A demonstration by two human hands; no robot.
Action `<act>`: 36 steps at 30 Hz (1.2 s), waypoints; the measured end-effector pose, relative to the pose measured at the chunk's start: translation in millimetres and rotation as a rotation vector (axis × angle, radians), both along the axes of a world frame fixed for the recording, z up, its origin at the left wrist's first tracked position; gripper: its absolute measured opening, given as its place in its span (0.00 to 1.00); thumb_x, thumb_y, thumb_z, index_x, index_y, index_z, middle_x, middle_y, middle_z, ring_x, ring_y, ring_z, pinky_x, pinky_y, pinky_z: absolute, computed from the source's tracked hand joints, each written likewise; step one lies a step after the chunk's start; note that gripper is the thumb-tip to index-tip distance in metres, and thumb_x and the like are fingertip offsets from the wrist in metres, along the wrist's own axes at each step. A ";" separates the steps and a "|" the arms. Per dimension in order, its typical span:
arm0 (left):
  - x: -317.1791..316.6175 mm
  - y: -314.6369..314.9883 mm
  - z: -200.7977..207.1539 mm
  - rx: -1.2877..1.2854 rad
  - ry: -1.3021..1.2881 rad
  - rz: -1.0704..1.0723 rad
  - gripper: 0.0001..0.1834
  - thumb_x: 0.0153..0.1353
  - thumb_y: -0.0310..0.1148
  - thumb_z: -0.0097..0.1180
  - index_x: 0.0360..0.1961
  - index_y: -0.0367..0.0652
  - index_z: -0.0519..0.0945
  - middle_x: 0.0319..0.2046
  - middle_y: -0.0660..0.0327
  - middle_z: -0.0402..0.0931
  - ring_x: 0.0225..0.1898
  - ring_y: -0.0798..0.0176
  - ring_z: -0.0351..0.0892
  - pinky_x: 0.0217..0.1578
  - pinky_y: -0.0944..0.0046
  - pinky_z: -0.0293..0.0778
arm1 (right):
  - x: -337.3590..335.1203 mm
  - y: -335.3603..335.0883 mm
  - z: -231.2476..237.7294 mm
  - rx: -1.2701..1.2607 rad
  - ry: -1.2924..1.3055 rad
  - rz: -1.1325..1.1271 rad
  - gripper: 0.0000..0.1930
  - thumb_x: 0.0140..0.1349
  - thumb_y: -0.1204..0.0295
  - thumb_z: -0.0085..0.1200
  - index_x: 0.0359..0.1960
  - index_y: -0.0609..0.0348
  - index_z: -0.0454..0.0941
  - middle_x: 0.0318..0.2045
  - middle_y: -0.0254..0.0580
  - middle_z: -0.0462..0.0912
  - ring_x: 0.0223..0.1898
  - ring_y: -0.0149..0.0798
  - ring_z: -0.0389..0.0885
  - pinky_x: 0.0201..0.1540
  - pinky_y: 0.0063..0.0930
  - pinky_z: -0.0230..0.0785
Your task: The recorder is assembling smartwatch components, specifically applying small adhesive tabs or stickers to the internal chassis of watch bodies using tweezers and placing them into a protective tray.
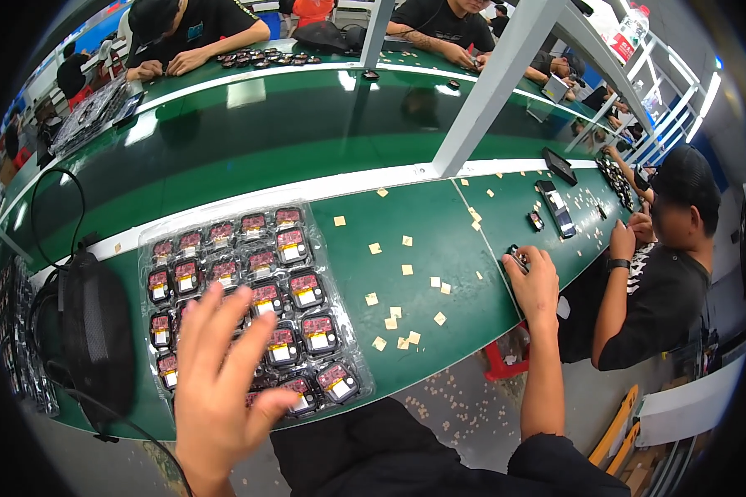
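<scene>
Left hand [222, 364] spread over the clear tray [348, 348] of black-framed modules [319, 333]; fingers apart, nothing seen held; whether any module is touched cannot be told. Small dark unit [515, 255] clamped in the grip of the right hand [536, 286], at the fingertips, well to the right of the tray; long axis partly hidden. Pale squares [407, 270] strewn between on the green counter [472, 331]. Tray nearer the left hand.

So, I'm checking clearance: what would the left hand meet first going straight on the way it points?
Probably a black-rimmed device ahead in the clear tray, though the left hand might pass above; depth is unclear.
</scene>
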State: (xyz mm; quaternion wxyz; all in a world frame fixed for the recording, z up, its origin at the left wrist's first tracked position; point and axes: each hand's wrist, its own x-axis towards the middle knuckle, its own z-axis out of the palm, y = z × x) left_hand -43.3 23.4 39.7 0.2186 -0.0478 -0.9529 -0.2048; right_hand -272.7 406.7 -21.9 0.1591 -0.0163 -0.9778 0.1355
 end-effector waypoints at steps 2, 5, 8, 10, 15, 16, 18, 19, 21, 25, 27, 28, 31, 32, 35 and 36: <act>6.6 11.9 -6.7 0.094 0.035 -0.064 0.40 0.60 0.66 0.56 0.58 0.42 0.81 0.62 0.46 0.73 0.65 0.34 0.69 0.64 0.34 0.63 | 2.4 -9.4 0.8 -0.019 -0.001 0.012 0.18 0.63 0.57 0.64 0.44 0.59 0.82 0.40 0.50 0.81 0.40 0.57 0.84 0.44 0.46 0.75; 15.8 27.9 -13.5 0.127 0.028 -0.179 0.43 0.64 0.71 0.45 0.57 0.40 0.80 0.59 0.43 0.74 0.63 0.31 0.71 0.64 0.35 0.64 | 4.6 -16.5 -0.3 -0.043 0.013 0.055 0.17 0.62 0.59 0.65 0.43 0.59 0.82 0.39 0.50 0.81 0.40 0.57 0.83 0.43 0.46 0.75; 17.5 40.7 -4.0 0.270 0.052 -0.306 0.28 0.62 0.46 0.67 0.55 0.35 0.81 0.60 0.43 0.73 0.63 0.38 0.73 0.63 0.45 0.69 | 2.9 -19.2 -8.1 -0.079 0.051 0.150 0.15 0.60 0.65 0.65 0.44 0.61 0.81 0.37 0.49 0.81 0.40 0.55 0.84 0.41 0.44 0.76; 24.8 50.1 -10.6 0.353 0.025 -0.262 0.20 0.62 0.38 0.66 0.52 0.38 0.83 0.59 0.44 0.76 0.62 0.36 0.74 0.63 0.42 0.69 | 5.0 -29.5 -12.8 -0.312 0.222 0.307 0.18 0.56 0.73 0.67 0.48 0.62 0.80 0.37 0.44 0.83 0.28 0.40 0.81 0.30 0.32 0.72; 31.9 67.7 -27.1 0.777 0.065 -0.185 0.21 0.58 0.30 0.68 0.52 0.34 0.83 0.56 0.41 0.77 0.57 0.40 0.78 0.56 0.51 0.77 | 87.9 -84.2 13.0 -0.549 0.066 0.804 0.30 0.49 0.77 0.72 0.56 0.67 0.74 0.48 0.45 0.88 0.15 0.19 0.58 0.20 0.17 0.57; 32.0 74.8 -29.6 0.936 0.080 -0.122 0.21 0.58 0.29 0.68 0.52 0.34 0.83 0.55 0.41 0.78 0.57 0.40 0.79 0.54 0.52 0.79 | 100.7 -95.5 12.1 -0.637 0.053 0.955 0.33 0.47 0.79 0.73 0.56 0.67 0.73 0.48 0.50 0.87 0.15 0.19 0.58 0.23 0.15 0.63; 31.3 93.3 -34.6 1.114 0.127 0.000 0.18 0.56 0.25 0.68 0.50 0.36 0.84 0.50 0.45 0.80 0.52 0.43 0.82 0.48 0.55 0.82 | 123.7 -114.5 10.1 -0.822 -0.041 1.184 0.34 0.47 0.77 0.77 0.57 0.64 0.72 0.49 0.60 0.86 0.17 0.21 0.66 0.28 0.19 0.74; 34.6 96.6 -39.6 1.256 0.107 -0.041 0.27 0.58 0.33 0.69 0.57 0.33 0.79 0.58 0.43 0.74 0.58 0.44 0.77 0.54 0.52 0.78 | 134.6 -122.6 13.1 -0.856 -0.115 1.234 0.34 0.48 0.75 0.77 0.56 0.62 0.72 0.50 0.62 0.85 0.22 0.26 0.75 0.29 0.21 0.76; 36.8 91.1 -54.5 1.422 0.137 -0.210 0.38 0.58 0.27 0.73 0.66 0.23 0.68 0.67 0.39 0.63 0.66 0.51 0.71 0.60 0.57 0.76 | 148.1 -138.0 22.1 -0.915 -0.218 1.327 0.33 0.49 0.73 0.78 0.55 0.60 0.70 0.50 0.64 0.84 0.33 0.40 0.87 0.32 0.27 0.81; 48.6 80.7 -57.8 1.412 0.070 -0.248 0.39 0.57 0.30 0.74 0.66 0.23 0.69 0.67 0.39 0.63 0.66 0.51 0.71 0.60 0.59 0.74 | 159.9 -152.5 17.7 -1.057 -0.294 1.386 0.34 0.51 0.70 0.78 0.55 0.60 0.67 0.50 0.69 0.83 0.48 0.58 0.88 0.41 0.37 0.85; 50.7 79.3 -67.1 1.295 0.207 -0.203 0.42 0.57 0.51 0.72 0.63 0.31 0.72 0.61 0.39 0.68 0.58 0.44 0.79 0.54 0.53 0.82 | 163.1 -160.8 16.7 -1.125 -0.262 1.374 0.37 0.49 0.66 0.79 0.56 0.62 0.66 0.49 0.70 0.82 0.44 0.56 0.89 0.41 0.36 0.85; 50.9 84.8 -64.9 1.426 0.240 -0.155 0.42 0.56 0.52 0.72 0.61 0.32 0.71 0.57 0.42 0.68 0.52 0.42 0.83 0.45 0.52 0.88 | 165.1 -161.9 18.1 -1.032 -0.157 1.329 0.40 0.50 0.58 0.78 0.56 0.63 0.65 0.41 0.56 0.81 0.35 0.42 0.84 0.35 0.28 0.80; 54.3 80.1 -68.1 1.448 0.258 -0.133 0.42 0.55 0.52 0.73 0.60 0.32 0.71 0.51 0.47 0.69 0.48 0.41 0.85 0.42 0.50 0.90 | 163.5 -155.9 11.7 -1.037 -0.295 1.246 0.42 0.57 0.39 0.65 0.58 0.64 0.67 0.39 0.43 0.68 0.32 0.29 0.64 0.29 0.21 0.62; 53.7 80.1 -68.3 1.454 0.259 -0.135 0.42 0.55 0.52 0.73 0.60 0.32 0.71 0.51 0.47 0.69 0.48 0.41 0.85 0.42 0.50 0.90 | 162.1 -154.5 15.4 -1.031 -0.296 1.245 0.42 0.57 0.39 0.65 0.58 0.64 0.67 0.39 0.43 0.68 0.32 0.29 0.64 0.29 0.21 0.62; 54.8 76.2 -70.7 1.447 0.283 -0.128 0.42 0.56 0.52 0.72 0.59 0.30 0.71 0.50 0.47 0.70 0.48 0.43 0.85 0.45 0.50 0.88 | 158.2 -154.4 31.2 -0.666 -0.351 1.268 0.24 0.68 0.61 0.62 0.57 0.66 0.73 0.36 0.42 0.71 0.34 0.32 0.67 0.30 0.23 0.66; 53.4 75.8 -70.4 1.451 0.285 -0.127 0.42 0.56 0.52 0.72 0.59 0.30 0.71 0.50 0.47 0.70 0.48 0.43 0.85 0.45 0.50 0.88 | 159.5 -155.0 33.4 -0.662 -0.353 1.268 0.24 0.68 0.61 0.62 0.57 0.66 0.73 0.36 0.42 0.71 0.34 0.32 0.67 0.30 0.23 0.66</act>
